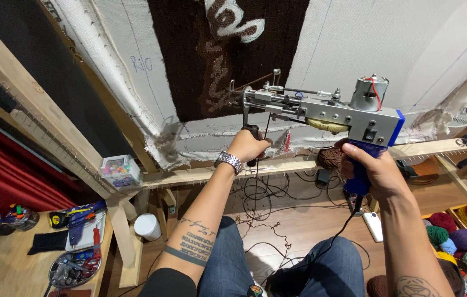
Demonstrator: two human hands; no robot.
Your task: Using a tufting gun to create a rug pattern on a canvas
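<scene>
The tufting gun (321,110) is gripped firmly by both hands, left hand (248,146) and right hand (373,168); its needle is best kept square to the cloth (354,44).

The tufting gun (321,110) is up off the lap, a silver metal body lying roughly level with a blue pistol grip dropping beneath its rear end, right where the right hand (373,168) wraps it; a small cylindrical motor with red wires sits on top just above that grip; a black cord trails down from the butt below the fist. Forward of that, a dark front handle hangs inside the left hand (247,146); the needle end, beyond it, meets the brown tufted patch (200,60) on the stretched white cloth (354,38).
</scene>
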